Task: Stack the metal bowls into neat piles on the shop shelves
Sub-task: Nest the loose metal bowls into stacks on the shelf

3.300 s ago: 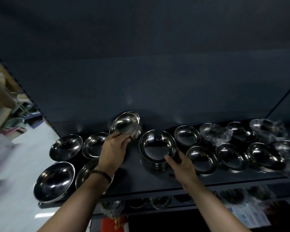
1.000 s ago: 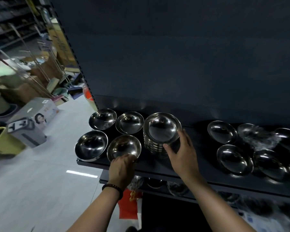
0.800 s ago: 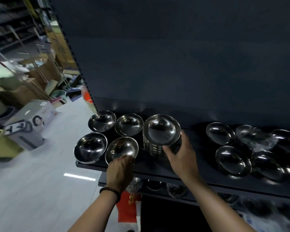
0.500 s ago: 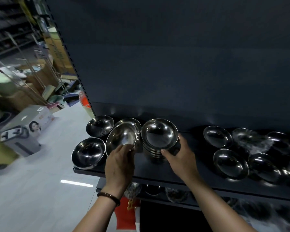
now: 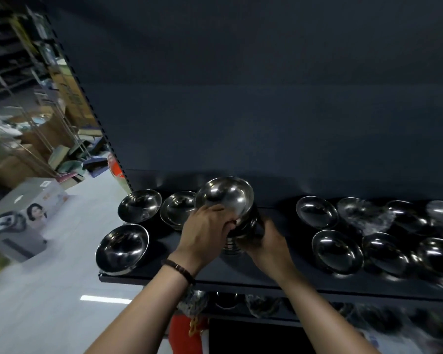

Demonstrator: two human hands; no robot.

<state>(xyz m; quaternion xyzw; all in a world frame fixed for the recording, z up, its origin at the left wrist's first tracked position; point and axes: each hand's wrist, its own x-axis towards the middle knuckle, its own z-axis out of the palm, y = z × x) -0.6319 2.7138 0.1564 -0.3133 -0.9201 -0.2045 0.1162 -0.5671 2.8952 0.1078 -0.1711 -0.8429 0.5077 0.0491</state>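
Dark shop shelf [image 5: 241, 277] w/ a plain back panel [image 5: 266, 111]; pale floor [image 5: 49, 302] off to the far left. Both hands meet at one pile [image 5: 246, 226] of nested bowls.

Left hand [image 5: 205, 231] pinches the near rim of a single bowl [image 5: 225, 198], fingers curled over the edge. That bowl sits just beyond and above this hand's knuckles. It is tilted, mouth facing back toward the person, low edge at the pile's top. Can't tell if it touches or is partly nested.

Right hand [image 5: 269, 246] wraps the pile's right side, fingers curled round it, prob. steadying. So the pile lies btwn the hands: just right of the left hand, just left of and beyond the right hand.

Key relation, as I judge it: the bowl is round, so there's no long axis to line up, only the tilt. Its mouth needs to come level and centred over the pile, which is right under the left hand's fingertips. Left hand is the nearer one for that; right hand only braces. Risk: the tilted rim catches and knocks the pile askew.

Three loose bowls [image 5: 122, 247] sit left of the left hand. More bowls [image 5: 336, 251] sit right of the right hand, well apart, some in clear wrap [image 5: 363, 213].
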